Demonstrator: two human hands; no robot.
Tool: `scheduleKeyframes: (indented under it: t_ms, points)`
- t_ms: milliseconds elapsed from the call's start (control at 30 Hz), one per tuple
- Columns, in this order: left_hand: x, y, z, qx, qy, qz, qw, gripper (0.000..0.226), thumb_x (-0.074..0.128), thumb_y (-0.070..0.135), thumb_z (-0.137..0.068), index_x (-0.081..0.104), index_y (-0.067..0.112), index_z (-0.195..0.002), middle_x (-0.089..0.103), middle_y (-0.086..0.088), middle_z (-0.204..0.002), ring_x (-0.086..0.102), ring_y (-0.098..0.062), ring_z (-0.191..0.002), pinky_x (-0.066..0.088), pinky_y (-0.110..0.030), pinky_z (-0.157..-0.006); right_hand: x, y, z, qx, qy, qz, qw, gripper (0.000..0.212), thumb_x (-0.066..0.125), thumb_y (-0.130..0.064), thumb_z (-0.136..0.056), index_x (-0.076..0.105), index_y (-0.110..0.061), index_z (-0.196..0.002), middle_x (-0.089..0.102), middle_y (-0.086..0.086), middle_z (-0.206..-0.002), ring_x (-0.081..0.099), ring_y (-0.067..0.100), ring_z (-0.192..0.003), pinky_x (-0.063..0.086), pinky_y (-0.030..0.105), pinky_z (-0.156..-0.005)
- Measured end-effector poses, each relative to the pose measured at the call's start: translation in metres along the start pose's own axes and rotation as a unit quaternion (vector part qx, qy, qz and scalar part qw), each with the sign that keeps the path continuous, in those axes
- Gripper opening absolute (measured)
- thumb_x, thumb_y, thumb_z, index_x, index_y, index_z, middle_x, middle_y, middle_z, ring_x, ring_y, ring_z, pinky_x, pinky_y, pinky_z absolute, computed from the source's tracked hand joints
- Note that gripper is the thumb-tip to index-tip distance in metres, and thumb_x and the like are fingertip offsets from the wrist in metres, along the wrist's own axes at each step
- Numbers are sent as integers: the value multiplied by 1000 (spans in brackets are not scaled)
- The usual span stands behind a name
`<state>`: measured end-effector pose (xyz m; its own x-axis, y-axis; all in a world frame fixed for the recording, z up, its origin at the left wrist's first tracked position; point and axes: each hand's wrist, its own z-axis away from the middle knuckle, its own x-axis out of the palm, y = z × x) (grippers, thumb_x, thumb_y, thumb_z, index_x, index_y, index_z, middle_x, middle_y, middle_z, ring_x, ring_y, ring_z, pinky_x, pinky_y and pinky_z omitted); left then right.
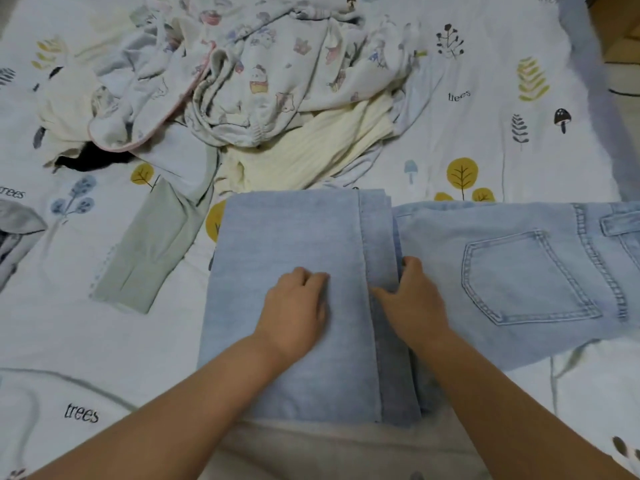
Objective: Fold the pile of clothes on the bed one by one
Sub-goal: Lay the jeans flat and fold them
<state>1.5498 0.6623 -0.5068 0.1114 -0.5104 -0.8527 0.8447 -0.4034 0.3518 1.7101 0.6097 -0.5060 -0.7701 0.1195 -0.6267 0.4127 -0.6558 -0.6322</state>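
Light blue jeans lie across the bed in front of me. Their legs are folded over into a flat stack at the centre, and the seat with a back pocket spreads out to the right. My left hand presses down on top of the folded legs. At the stack's right edge my right hand has its thumb on top and its fingers curled round the hem layers. The unfolded pile of clothes lies beyond, at the back centre.
The pile holds a cartoon-print garment, a cream ribbed piece and something black. A pale green garment lies flat to the left, with a grey one at the left edge. The tree-print sheet is bare at the right.
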Motion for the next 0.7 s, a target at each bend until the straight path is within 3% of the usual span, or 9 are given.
scheduleKeyframes:
  t_ms: [133, 267, 333, 367, 433, 500, 567, 633, 700]
  points:
    - [-1, -15, 8, -10, 99, -33, 994, 49, 50, 26, -90, 47, 7, -135, 46, -20, -137, 45, -36, -125, 32, -46, -102, -4, 3, 2, -29, 73, -24, 997, 54, 60, -9, -86, 31, -18, -131, 55, 7, -120, 55, 25, -99, 43, 32, -77]
    - [14, -46, 38, -70, -28, -138, 988, 81, -10, 61, -85, 24, 21, -147, 19, -10, -154, 21, -36, -141, 22, -60, -107, 4, 5, 16, 23, 99, 205, 973, 73, 55, -21, -90, 9, -16, -146, 34, 17, -137, 40, 31, -122, 38, 39, -95]
    - [21, -60, 51, -93, -54, -147, 983, 85, -16, 63, -84, 23, 20, -146, 19, -7, -153, 25, -38, -138, 30, -65, -99, 15, 5, 29, -71, 107, 290, 948, 81, 61, -34, -84, 18, -14, -148, 30, 19, -146, 35, 35, -132, 34, 47, -104]
    - [23, -64, 53, -113, -73, -153, 979, 88, -23, 67, -78, 9, 23, -146, 5, -2, -154, 16, -35, -142, 25, -64, -101, 20, 8, 34, -134, 96, 309, 937, 80, 65, -37, -80, 28, -15, -146, 31, 19, -148, 34, 35, -135, 33, 51, -105]
    - [25, -64, 52, -127, -79, -154, 977, 89, -36, 70, -62, -18, 30, -140, -21, 4, -149, -5, -31, -144, 11, -58, -109, 28, 25, 39, -205, -13, 376, 903, 72, 52, -42, -89, 16, -23, -149, 4, 13, -156, 4, 32, -144, 15, 57, -111]
    - [26, -53, 48, -133, -67, -150, 977, 85, -25, 66, -68, -19, 27, -143, -18, -3, -155, -8, -33, -144, 4, -54, -112, 29, 43, 35, -189, -112, 370, 903, 65, 30, -44, -98, -9, -30, -148, -25, 5, -154, -27, 24, -139, -5, 53, -113]
    - [19, -30, 42, -122, -48, -131, 983, 81, -2, 56, -80, 3, 17, -150, -2, -12, -157, 1, -33, -144, 7, -49, -115, 23, 47, 31, -187, -135, 357, 905, 63, 29, -41, -98, -7, -30, -149, -26, 2, -154, -24, 20, -141, -3, 50, -114]
    - [16, -6, 34, -70, -19, -83, 994, 73, 22, 48, -85, 20, 10, -147, 10, -17, -155, 13, -32, -143, 14, -44, -115, 13, 40, 29, -204, -139, 325, 913, 57, 37, -31, -97, 14, -22, -148, -5, 4, -157, -5, 21, -144, 12, 46, -114]
    - [20, 19, 23, 3, -6, -57, 998, 65, 38, 39, -93, 21, 8, -147, 9, -19, -155, 16, -29, -143, 14, -36, -115, -3, 35, 30, -225, -110, 293, 923, 37, 39, -21, -96, 42, -15, -132, 33, 8, -142, 30, 24, -132, 33, 37, -104]
